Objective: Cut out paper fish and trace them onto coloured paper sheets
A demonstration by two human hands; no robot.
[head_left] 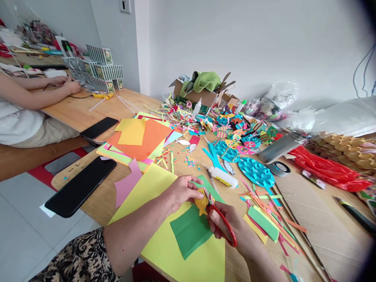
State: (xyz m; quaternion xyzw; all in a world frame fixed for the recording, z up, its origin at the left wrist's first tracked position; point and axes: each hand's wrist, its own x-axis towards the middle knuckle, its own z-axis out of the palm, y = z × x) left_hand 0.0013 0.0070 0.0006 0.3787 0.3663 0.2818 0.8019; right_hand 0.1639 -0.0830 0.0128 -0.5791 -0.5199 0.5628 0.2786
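Note:
Between the fingers of my left hand [184, 192] is a small yellow paper fish [201, 200] with dark dots. My right hand [227, 223] grips red-handled scissors [227, 232], whose blades lie against the fish's right edge. Both hands are above a green paper sheet [189, 231], which rests on a larger yellow sheet [155, 184]. Just beyond the hands lies a white glue bottle [223, 177] on its side. How far the blades are apart is hard to make out.
Paper strips [273, 219], a tape roll [279, 168] and a metal flask [282, 145] lie to the right. Blue paper pieces [256, 171] and a cardboard box [195, 96] are farther back. Phones [80, 186] lie left. Another person's hands [69, 84] are at the far-left table.

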